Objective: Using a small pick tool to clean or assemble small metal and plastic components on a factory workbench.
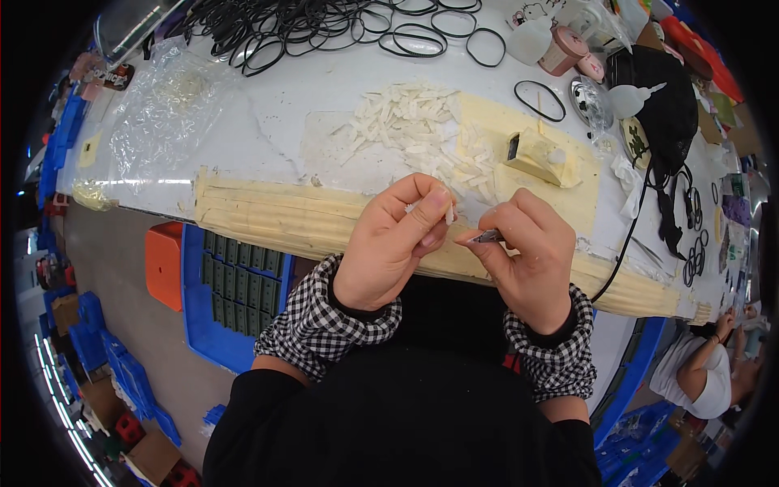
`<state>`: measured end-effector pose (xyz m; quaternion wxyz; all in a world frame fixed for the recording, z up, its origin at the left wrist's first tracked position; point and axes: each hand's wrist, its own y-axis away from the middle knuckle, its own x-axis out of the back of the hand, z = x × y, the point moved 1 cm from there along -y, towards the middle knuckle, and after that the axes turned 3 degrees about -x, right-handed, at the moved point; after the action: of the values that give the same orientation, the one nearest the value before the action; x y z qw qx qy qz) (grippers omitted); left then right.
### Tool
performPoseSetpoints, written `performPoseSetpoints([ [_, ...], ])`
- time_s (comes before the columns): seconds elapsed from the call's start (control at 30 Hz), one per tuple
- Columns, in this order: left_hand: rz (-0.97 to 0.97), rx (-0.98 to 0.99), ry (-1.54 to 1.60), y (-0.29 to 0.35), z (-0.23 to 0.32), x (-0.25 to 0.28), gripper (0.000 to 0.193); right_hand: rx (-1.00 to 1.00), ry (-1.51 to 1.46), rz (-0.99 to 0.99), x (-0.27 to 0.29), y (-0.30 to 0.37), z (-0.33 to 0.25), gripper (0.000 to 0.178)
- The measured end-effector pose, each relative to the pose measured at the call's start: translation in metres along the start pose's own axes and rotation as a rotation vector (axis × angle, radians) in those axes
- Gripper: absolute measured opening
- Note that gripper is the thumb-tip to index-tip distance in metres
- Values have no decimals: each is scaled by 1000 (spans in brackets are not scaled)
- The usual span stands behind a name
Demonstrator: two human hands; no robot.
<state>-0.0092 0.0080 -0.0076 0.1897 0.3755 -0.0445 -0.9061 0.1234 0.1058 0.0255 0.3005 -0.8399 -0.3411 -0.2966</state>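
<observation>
My left hand (381, 252) is closed in a pinch on a small off-white strip (449, 217), its end showing past the thumb and finger. Just to the right, my right hand (534, 260) grips a short, thin metal piece (487, 236) that looks like a small blade; most of it is hidden in the fingers. The two hands are close together but apart, above the table's padded front edge. Beyond them lies a loose pile of similar off-white strips (406, 118). A block wrapped in yellowish tape (542, 159) sits behind my right hand.
Black rubber rings (324, 24) heap along the table's far side. Crumpled clear plastic (166, 105) lies at the left. A black cable (629, 235) crosses the right side. Below the edge are a blue crate (207, 325) and an orange stool (165, 265). Another person (698, 369) is at the right.
</observation>
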Motion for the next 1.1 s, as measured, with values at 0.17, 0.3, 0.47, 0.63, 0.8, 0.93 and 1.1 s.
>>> performPoseSetpoints([
  [0.17,47,-39,-81,0,8,-2,18,-196,-172,112,-3,0,15,14],
  [0.3,99,-71,-2,-3,14,3,18,-181,-92,109,-10,2,22,12],
  [0.47,83,-111,151,-4,18,10,21,-130,26,36,-19,-3,15,12],
  [0.63,123,-116,101,-5,20,7,20,-64,155,50,-27,-8,14,12],
  [0.8,129,-100,-9,-4,18,8,23,-130,-79,72,-24,-8,13,12],
  [0.93,38,-41,-62,-3,18,0,25,-266,-386,-52,-10,-10,1,10],
  [1.1,-123,-45,-103,-2,11,6,23,-430,-620,-203,-1,-10,-4,12],
])
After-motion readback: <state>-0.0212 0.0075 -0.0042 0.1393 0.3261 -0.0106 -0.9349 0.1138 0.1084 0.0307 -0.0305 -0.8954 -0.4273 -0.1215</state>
